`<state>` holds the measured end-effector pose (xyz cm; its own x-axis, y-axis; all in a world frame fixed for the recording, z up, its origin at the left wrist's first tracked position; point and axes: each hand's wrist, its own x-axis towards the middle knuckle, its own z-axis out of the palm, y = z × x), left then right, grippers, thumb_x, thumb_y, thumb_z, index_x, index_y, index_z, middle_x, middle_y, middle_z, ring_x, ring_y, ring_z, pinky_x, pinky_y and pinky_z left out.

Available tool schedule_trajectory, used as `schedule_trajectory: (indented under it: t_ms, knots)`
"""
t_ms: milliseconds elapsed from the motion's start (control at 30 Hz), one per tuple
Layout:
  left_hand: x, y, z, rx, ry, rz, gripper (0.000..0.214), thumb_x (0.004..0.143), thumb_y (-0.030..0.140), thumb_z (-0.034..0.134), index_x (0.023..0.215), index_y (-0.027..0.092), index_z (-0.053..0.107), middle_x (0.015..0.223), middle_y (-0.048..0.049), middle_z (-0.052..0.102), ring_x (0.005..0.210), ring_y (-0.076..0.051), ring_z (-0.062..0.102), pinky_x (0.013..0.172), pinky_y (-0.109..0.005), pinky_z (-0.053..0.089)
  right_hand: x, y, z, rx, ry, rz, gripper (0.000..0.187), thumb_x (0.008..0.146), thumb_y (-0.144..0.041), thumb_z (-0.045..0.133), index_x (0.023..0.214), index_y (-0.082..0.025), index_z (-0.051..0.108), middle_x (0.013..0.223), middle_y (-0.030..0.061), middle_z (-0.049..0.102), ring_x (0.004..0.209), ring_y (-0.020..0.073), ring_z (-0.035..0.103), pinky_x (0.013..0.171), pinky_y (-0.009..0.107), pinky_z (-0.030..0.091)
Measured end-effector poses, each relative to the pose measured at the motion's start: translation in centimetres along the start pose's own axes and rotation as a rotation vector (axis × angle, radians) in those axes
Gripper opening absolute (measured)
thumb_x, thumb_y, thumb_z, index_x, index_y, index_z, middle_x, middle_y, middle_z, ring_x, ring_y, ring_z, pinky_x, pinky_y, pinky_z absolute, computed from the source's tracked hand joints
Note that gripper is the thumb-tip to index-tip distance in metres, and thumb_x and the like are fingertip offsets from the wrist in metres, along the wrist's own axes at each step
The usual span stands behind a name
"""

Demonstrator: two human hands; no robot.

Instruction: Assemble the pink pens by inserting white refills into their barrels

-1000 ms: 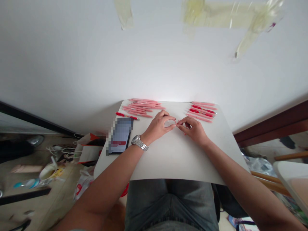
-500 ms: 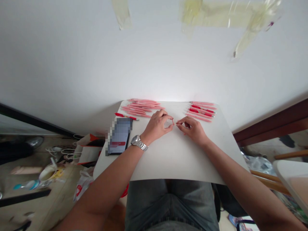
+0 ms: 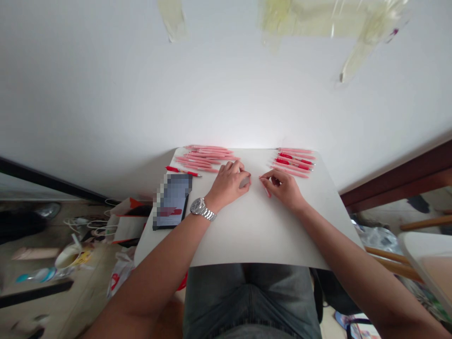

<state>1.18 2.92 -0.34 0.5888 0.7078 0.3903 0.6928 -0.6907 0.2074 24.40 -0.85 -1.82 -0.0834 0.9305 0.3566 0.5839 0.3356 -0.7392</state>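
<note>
Above the middle of the white table (image 3: 247,230), my left hand (image 3: 228,184), with a steel watch (image 3: 201,207) on its wrist, is closed in a pinch. A small pink piece (image 3: 250,180), perhaps part of a pen, shows between its thumb and forefinger. My right hand (image 3: 284,188) is closed too, a short way to the right. Its fingertips grip a short pinkish-red pen part (image 3: 265,189) that slants down toward me. Pink pens (image 3: 201,157) lie in a loose pile beyond my left hand. Pink and red pens (image 3: 293,162) lie in a row beyond my right.
A phone (image 3: 173,200) lies at the table's left side, with a red pen (image 3: 183,172) just behind it. The white wall (image 3: 226,94) meets the table's back edge. On the floor at left are a bottle (image 3: 42,274), a cup (image 3: 68,254) and bags.
My hands have drawn slightly apart, the left moving a little left. A pen part slanting down now shows in my right fingertips. The view has shifted slightly.
</note>
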Motion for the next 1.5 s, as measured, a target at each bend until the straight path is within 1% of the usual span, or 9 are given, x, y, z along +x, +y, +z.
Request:
schedule_trajectory:
  t_ms: [367, 867, 1000, 1067, 1100, 1167, 1267, 1400, 1500]
  knots:
    - [-0.1, 0.0, -0.2, -0.008, -0.015, -0.002, 0.017, 0.093, 0.029, 0.068, 0.108, 0.025, 0.077, 0.117, -0.0079, 0.060, 0.109, -0.027, 0.055, 0.097, -0.044, 0.043, 0.2, 0.1, -0.4, 0.047, 0.052, 0.041, 0.018, 0.095, -0.037, 0.068, 0.090, -0.021, 0.074, 0.081, 0.0022, 0.068, 0.064, 0.0146, 0.050, 0.062, 0.032, 0.040]
    - [-0.2, -0.1, -0.1, -0.028, -0.008, 0.008, 0.019, 0.095, 0.029, 0.067, 0.110, 0.025, 0.076, 0.116, -0.0078, 0.062, 0.106, -0.027, 0.056, 0.097, -0.044, 0.045, 0.2, 0.2, -0.3, 0.068, 0.063, 0.051, 0.022, 0.095, -0.041, 0.068, 0.089, -0.021, 0.073, 0.080, 0.0025, 0.068, 0.063, 0.0149, 0.051, 0.061, 0.032, 0.041]
    - [-0.1, -0.1, -0.3, -0.080, 0.063, -0.004, 0.021, 0.097, 0.027, 0.064, 0.116, 0.025, 0.072, 0.118, -0.0086, 0.063, 0.118, -0.029, 0.057, 0.101, -0.044, 0.045, 0.2, 0.2, -0.4, 0.074, 0.073, 0.056, 0.022, 0.095, -0.042, 0.068, 0.088, -0.022, 0.072, 0.078, 0.0018, 0.066, 0.063, 0.0148, 0.050, 0.061, 0.032, 0.040]
    - [0.0, 0.0, -0.5, -0.118, 0.124, -0.024, 0.016, 0.097, 0.023, 0.063, 0.112, 0.023, 0.069, 0.117, -0.0088, 0.064, 0.121, -0.028, 0.058, 0.102, -0.042, 0.044, 0.1, 0.1, -0.4, 0.091, 0.079, 0.061, 0.022, 0.096, -0.042, 0.068, 0.088, -0.022, 0.070, 0.079, 0.0018, 0.065, 0.064, 0.0150, 0.051, 0.062, 0.032, 0.041]
    - [0.1, 0.0, -0.6, -0.141, 0.153, -0.047, 0.012, 0.096, 0.022, 0.062, 0.107, 0.022, 0.066, 0.113, -0.0080, 0.064, 0.116, -0.026, 0.059, 0.099, -0.040, 0.045, 0.1, 0.0, -0.5, 0.108, 0.081, 0.066, 0.023, 0.096, -0.043, 0.067, 0.088, -0.022, 0.069, 0.080, 0.0019, 0.065, 0.065, 0.0151, 0.052, 0.063, 0.032, 0.042]
    - [0.1, -0.1, -0.9, -0.199, 0.200, -0.120, 0.002, 0.097, 0.022, 0.060, 0.096, 0.022, 0.058, 0.096, -0.0034, 0.063, 0.094, -0.020, 0.061, 0.086, -0.034, 0.047, 0.1, -0.1, -0.6, 0.152, 0.092, 0.081, 0.026, 0.097, -0.046, 0.065, 0.089, -0.022, 0.065, 0.081, 0.0017, 0.063, 0.067, 0.0154, 0.053, 0.064, 0.032, 0.042]
    - [0.0, -0.4, -1.1, -0.281, 0.253, -0.253, 0.020, 0.098, 0.026, 0.059, 0.084, 0.023, 0.045, 0.073, 0.0046, 0.048, 0.066, -0.014, 0.048, 0.067, -0.029, 0.038, 0.2, -0.1, -0.7, 0.220, 0.121, 0.100, 0.032, 0.099, -0.052, 0.063, 0.089, -0.023, 0.058, 0.076, -0.0004, 0.056, 0.064, 0.0148, 0.048, 0.061, 0.031, 0.040]
    - [0.1, -0.9, -1.1, -0.328, 0.345, -0.365, 0.033, 0.098, 0.026, 0.056, 0.075, 0.023, 0.032, 0.065, 0.0066, 0.032, 0.058, -0.012, 0.033, 0.061, -0.029, 0.028, 0.4, 0.2, -0.9, 0.243, 0.180, 0.107, 0.042, 0.097, -0.061, 0.063, 0.083, -0.025, 0.047, 0.072, -0.0024, 0.047, 0.061, 0.0144, 0.041, 0.056, 0.032, 0.035]
    - [0.2, -1.2, -1.2, -0.335, 0.387, -0.394, 0.034, 0.094, 0.021, 0.054, 0.072, 0.023, 0.028, 0.063, 0.0064, 0.028, 0.058, -0.012, 0.030, 0.061, -0.030, 0.025, 0.4, 0.3, -1.0, 0.207, 0.211, 0.116, 0.046, 0.097, -0.063, 0.061, 0.079, -0.025, 0.042, 0.069, -0.0033, 0.041, 0.060, 0.0148, 0.036, 0.056, 0.032, 0.033]
